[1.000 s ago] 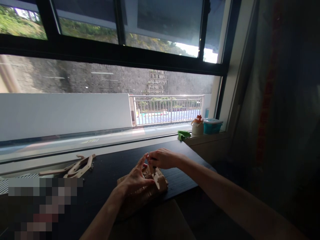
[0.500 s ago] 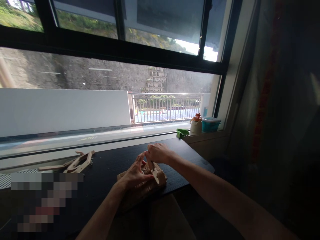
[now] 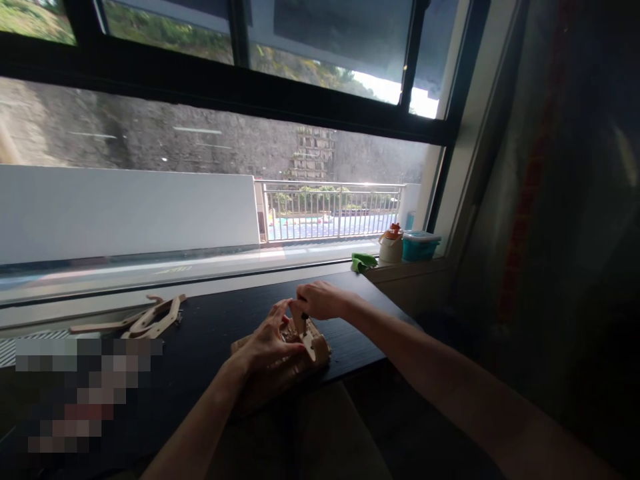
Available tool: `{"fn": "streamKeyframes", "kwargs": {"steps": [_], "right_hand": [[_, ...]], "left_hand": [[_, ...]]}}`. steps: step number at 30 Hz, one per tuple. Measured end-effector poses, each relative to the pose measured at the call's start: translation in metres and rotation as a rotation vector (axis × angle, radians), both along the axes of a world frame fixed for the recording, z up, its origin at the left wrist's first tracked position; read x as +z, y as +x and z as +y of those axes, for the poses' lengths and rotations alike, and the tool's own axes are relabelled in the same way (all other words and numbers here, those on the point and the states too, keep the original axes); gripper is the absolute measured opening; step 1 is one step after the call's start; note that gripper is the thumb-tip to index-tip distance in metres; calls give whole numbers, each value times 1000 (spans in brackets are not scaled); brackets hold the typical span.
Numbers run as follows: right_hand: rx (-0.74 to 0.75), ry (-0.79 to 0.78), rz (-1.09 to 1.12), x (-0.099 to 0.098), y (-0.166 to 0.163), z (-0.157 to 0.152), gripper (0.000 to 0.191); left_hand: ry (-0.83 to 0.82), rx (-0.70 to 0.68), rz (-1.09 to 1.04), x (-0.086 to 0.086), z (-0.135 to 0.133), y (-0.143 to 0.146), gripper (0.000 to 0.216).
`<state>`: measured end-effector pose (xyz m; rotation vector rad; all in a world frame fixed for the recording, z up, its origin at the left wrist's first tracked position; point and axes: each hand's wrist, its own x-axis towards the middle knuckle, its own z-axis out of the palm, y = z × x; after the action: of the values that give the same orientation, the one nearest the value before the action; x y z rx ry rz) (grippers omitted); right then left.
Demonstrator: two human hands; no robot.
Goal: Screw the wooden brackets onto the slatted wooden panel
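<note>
On the dark table (image 3: 210, 333) lies a brown box-like wooden assembly (image 3: 323, 340) near the front edge. My left hand (image 3: 267, 339) reaches over it, thumb and fingers closed around a pale, flat, shaped wooden piece (image 3: 310, 345) that stands up at a slant. Just right of it, my right hand (image 3: 320, 300) is curled in a fist at the top of that piece. A small dark tool-like shaft (image 3: 305, 320) shows below the right fingers, pointing down along the wood; its handle is hidden in the hand, and its kind cannot be made out.
Pale wooden frame parts (image 3: 155, 317) lie at the table's left, beside a blurred-out patch. On the sill stand a green cloth (image 3: 363, 261), a cream bottle with an orange lid (image 3: 391, 244) and a teal lidded box (image 3: 420, 247). The window (image 3: 280, 97) spans the far side.
The right hand has turned slightly, so the dark shaft under its fingers now shows. The left hand keeps its hold on the wood. The whole view has shifted a little.
</note>
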<state>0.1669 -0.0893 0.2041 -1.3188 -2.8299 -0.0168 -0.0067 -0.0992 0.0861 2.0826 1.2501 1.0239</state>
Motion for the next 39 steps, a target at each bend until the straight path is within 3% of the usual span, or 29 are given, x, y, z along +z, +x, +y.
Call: {"fn": "streamKeyframes", "kwargs": {"steps": [3, 6, 12, 16, 22, 27, 32, 39], "right_hand": [[-91, 5, -4, -5, -4, -2, 33], [-104, 11, -30, 4, -6, -7, 32], [72, 23, -61, 23, -2, -11, 27], [99, 23, -61, 17, 4, -3, 27], [-15, 61, -22, 2, 2, -1, 39], [-27, 53, -63, 14, -6, -9, 42], [65, -1, -122, 24, -4, -11, 30], [14, -2, -68, 7, 3, 5, 34]], "left_hand": [[-4, -4, 2, 2, -1, 1, 88], [28, 8, 3, 1, -1, 1, 91], [60, 17, 9, -4, 2, -1, 95], [39, 23, 5, -4, 3, 0, 94], [24, 18, 1, -4, 3, 0, 95], [63, 43, 18, -5, 4, 0, 97], [78, 45, 24, -6, 5, -1, 94], [40, 34, 11, -3, 3, 0, 92]]}}
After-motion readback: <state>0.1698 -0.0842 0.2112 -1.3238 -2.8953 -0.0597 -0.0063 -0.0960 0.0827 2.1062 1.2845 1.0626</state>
